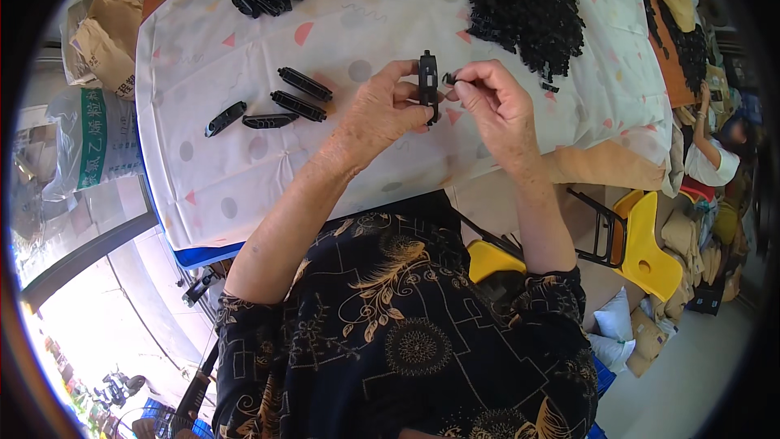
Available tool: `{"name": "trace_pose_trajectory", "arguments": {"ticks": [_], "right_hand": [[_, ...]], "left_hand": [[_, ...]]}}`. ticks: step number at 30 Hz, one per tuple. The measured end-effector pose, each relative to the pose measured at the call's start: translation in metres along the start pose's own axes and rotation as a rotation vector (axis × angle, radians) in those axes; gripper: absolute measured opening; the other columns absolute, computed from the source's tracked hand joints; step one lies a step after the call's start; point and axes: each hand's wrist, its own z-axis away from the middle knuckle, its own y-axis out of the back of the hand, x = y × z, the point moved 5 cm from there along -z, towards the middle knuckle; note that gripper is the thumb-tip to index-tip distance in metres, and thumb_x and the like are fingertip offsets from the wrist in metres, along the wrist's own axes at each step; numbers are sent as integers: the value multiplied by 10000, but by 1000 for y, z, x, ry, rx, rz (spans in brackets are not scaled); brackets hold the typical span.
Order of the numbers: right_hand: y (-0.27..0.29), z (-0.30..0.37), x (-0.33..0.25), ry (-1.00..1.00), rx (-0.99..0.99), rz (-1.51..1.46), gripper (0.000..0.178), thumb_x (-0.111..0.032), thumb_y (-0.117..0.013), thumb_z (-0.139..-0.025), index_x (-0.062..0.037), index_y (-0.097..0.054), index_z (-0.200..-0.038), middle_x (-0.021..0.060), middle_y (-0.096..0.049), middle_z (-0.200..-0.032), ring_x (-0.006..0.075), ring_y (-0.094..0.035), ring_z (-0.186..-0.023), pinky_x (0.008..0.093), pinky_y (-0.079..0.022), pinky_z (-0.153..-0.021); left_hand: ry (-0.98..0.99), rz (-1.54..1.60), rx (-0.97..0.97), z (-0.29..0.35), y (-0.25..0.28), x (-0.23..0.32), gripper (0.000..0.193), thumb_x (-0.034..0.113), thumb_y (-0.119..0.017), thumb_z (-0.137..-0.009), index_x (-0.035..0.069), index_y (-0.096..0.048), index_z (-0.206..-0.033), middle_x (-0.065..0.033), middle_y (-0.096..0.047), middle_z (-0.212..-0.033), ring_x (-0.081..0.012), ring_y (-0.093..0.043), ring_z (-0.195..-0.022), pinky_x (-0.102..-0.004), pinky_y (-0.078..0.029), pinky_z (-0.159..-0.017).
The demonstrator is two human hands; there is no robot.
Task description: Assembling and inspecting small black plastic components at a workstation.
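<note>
Gripping a black casing upright near the frame's centre, the left hand steadies it above the bench while the right hand pinches a small piece just beside it. The step looks like fitting, seemingly calling for careful alignment next. Contents of the paper sack and plastic bag, upper left, cannot be made out.

A long, narrow black part with openings is held upright, a small black piece held just to its right.
</note>
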Motion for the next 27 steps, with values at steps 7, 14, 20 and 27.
{"name": "trace_pose_trajectory", "arguments": {"ticks": [7,14,20,27], "right_hand": [[-8,-9,-40,479,-260,658,130,-11,-673,-756,-35,-600,-861,44,-554,-861,205,-579,-795,335,-458,-715],[-17,-16,-35,460,-388,707,140,-34,-703,-707,-45,-615,-815,42,-512,-835,230,-527,-848,356,-434,-768],[-17,-26,-20,306,-282,531,264,-35,-707,-745,-73,-612,-989,26,-567,-933,193,-557,-866,313,-464,-766],[-27,-20,33,-288,-212,-365,419,-23,-617,-878,-1,-474,-1271,66,-597,-1100,114,-570,-996,275,-494,-870]], "left_hand": [[-153,-503,98,3,-2,12,552,61,-620,-762,14,-430,-1277,-183,-679,-931,-282,-671,-854,-358,-531,-768],[-223,-614,75,2,-2,11,534,63,-625,-757,16,-448,-1259,-210,-661,-958,-343,-663,-863,-383,-527,-790],[-134,-554,112,-1,2,14,552,22,-646,-804,41,-430,-1311,-128,-654,-975,-166,-645,-863,-291,-519,-763],[-79,-337,134,-6,5,2,629,-8,-636,-832,94,-339,-1377,-98,-643,-1002,-116,-610,-852,-252,-522,-702]]}}
